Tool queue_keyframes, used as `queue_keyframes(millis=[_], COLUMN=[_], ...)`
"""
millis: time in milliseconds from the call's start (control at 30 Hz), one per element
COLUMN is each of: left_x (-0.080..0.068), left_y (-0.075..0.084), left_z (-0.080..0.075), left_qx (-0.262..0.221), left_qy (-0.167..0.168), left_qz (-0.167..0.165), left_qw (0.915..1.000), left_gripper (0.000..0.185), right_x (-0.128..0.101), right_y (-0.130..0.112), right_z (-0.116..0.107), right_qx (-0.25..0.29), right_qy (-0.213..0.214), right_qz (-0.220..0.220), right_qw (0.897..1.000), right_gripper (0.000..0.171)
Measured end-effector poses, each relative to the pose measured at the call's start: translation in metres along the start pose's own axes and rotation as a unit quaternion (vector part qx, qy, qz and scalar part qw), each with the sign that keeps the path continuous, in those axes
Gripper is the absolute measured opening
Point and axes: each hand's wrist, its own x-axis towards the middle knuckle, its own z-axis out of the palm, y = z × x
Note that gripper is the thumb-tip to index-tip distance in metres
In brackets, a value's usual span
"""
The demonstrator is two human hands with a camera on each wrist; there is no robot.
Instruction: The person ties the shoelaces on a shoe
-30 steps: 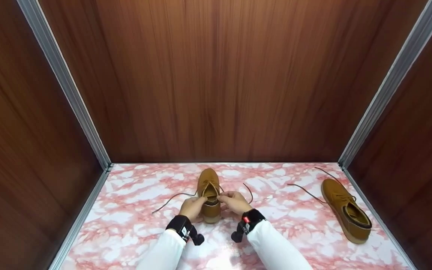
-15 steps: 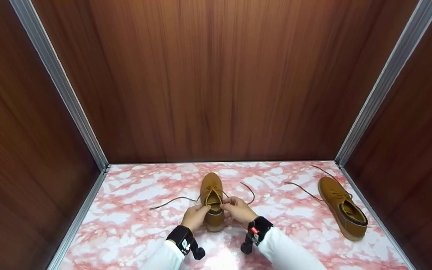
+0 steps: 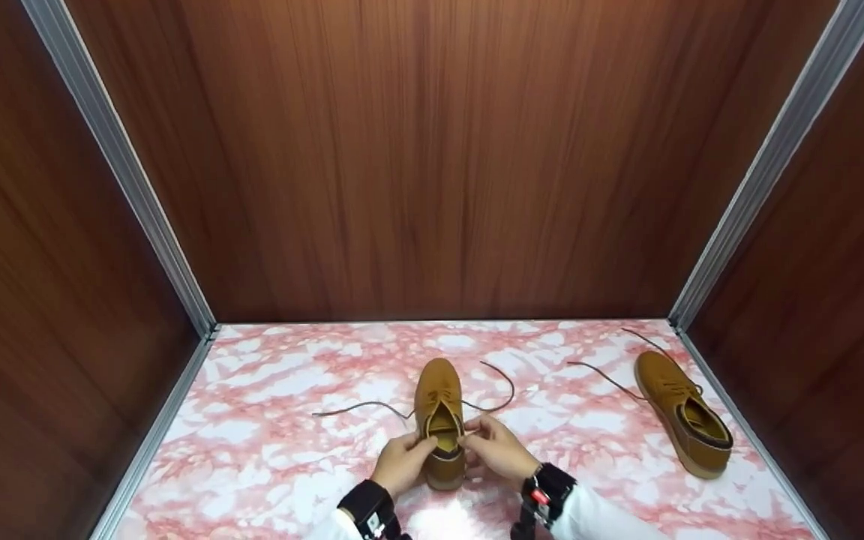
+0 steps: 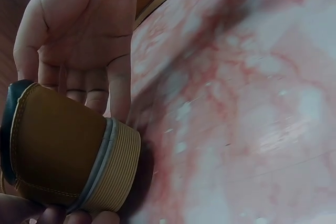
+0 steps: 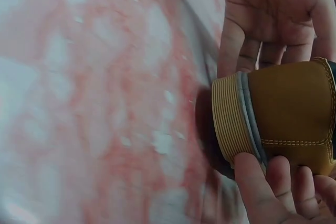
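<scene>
A tan suede shoe (image 3: 438,390) with a ribbed pale sole stands on the pink marbled tabletop (image 3: 274,420), toe pointing away from me. My left hand (image 3: 402,463) grips the heel from the left and my right hand (image 3: 498,450) grips it from the right, fingertips at the collar. Its dark laces (image 3: 357,409) trail loose on both sides. In the left wrist view the heel (image 4: 58,150) fills the lower left, with the opposite palm (image 4: 84,40) behind it. The right wrist view shows the heel (image 5: 294,114) between my right fingers (image 5: 278,192) and the opposite palm (image 5: 273,9).
A second tan shoe (image 3: 679,416) lies at the right edge of the tabletop, its laces spread toward the back. Wood-panelled walls (image 3: 432,150) with aluminium corner rails (image 3: 124,172) close the table on the left, back and right.
Both hands have drawn the middle shoe toward me and slightly right. The laces have dragged along. The right-hand shoe has stayed put.
</scene>
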Motion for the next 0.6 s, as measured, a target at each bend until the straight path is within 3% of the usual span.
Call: queue_keyframes(millis=[267, 500, 600], left_x=[-0.016, -0.023, -0.025], left_y=[-0.004, -0.003, -0.001], left_z=[0.003, 0.003, 0.003], left_qx=[0.055, 0.020, 0.028], left_qy=[-0.036, -0.068, -0.079], left_qz=[0.036, -0.005, -0.008], left_qw=[0.9972, 0.9974, 0.9965], left_gripper=[0.039, 0.039, 0.038], right_x=[-0.022, -0.033, -0.036], right_y=[0.014, 0.017, 0.018], right_z=[-0.004, -0.005, -0.006], right_qx=[-0.033, -0.014, -0.023], right_qy=[-0.003, -0.015, -0.019], right_qz=[-0.015, -0.010, -0.015], right_qw=[0.999, 1.000, 0.999], right_gripper=[0.045, 0.045, 0.044])
